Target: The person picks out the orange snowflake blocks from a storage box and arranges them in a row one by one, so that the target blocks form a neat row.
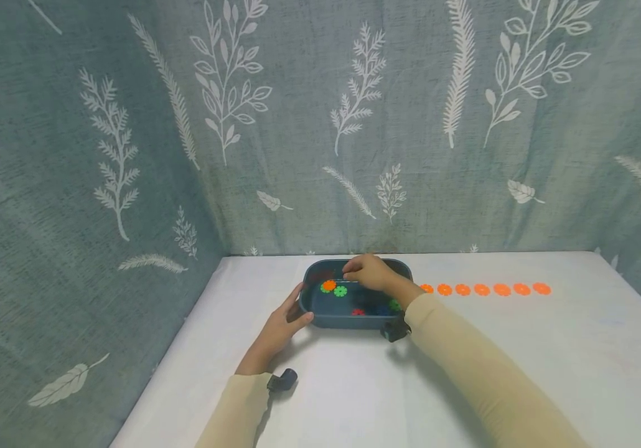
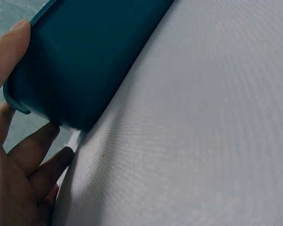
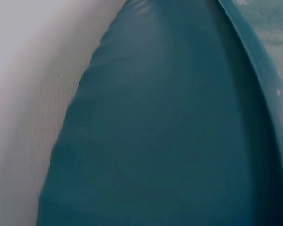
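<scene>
A dark blue-green plastic tray (image 1: pixel 332 322) stands on the white table, holding several flower-shaped pieces. Inside lie an orange flower piece (image 1: pixel 328 285) over a green one, another green flower piece (image 1: pixel 340 291), a red one (image 1: pixel 358 312) and a green one (image 1: pixel 394 305) by the right wrist. My left hand (image 1: pixel 281 326) grips the tray's left end, its thumb (image 2: pixel 9 54) against the front wall and fingers round the corner. My right hand (image 1: pixel 373 272) hovers over the tray with bent fingers, nothing visible between them. The right wrist view shows only the tray's wall and rim.
A row of several orange flower pieces (image 1: pixel 481 290) runs along the white table (image 1: pixel 522 348) to the right of the tray, partly behind the right forearm. A grey-green leaf-patterned curtain (image 1: pixel 309 124) hangs behind the table and at its left.
</scene>
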A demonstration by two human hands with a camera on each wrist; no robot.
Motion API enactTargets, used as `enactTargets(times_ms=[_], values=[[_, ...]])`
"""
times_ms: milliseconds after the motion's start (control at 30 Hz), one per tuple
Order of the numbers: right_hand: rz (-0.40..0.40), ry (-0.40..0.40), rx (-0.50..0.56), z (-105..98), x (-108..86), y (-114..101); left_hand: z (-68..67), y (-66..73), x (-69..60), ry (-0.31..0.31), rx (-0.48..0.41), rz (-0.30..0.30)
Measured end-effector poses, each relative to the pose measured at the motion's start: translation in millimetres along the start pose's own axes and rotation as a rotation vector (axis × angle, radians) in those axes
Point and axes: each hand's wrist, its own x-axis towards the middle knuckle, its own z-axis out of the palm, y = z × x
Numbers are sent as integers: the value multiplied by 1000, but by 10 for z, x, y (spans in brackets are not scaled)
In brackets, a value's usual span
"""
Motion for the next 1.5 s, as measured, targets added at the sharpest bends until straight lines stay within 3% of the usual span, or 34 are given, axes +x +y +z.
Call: enactTargets(times_ms=[300, 567, 800, 1033, 1300, 1500], values=[[-1, 9, 37, 149, 118, -24, 1, 47, -3, -3, -4, 1], [-16, 45, -63, 261, 207, -92, 8, 15, 6, -13, -15, 41], [0, 63, -78, 332, 265, -68, 21, -30, 24, -18, -8, 72], [34, 86, -105, 383, 293, -21, 13, -18, 24, -17, 3, 55], [84, 31, -135, 434, 299, -31, -3, 2, 2, -17, -12, 52], [76, 2, -195, 493, 282, -56, -11, -4, -10, -4, 8, 40]])
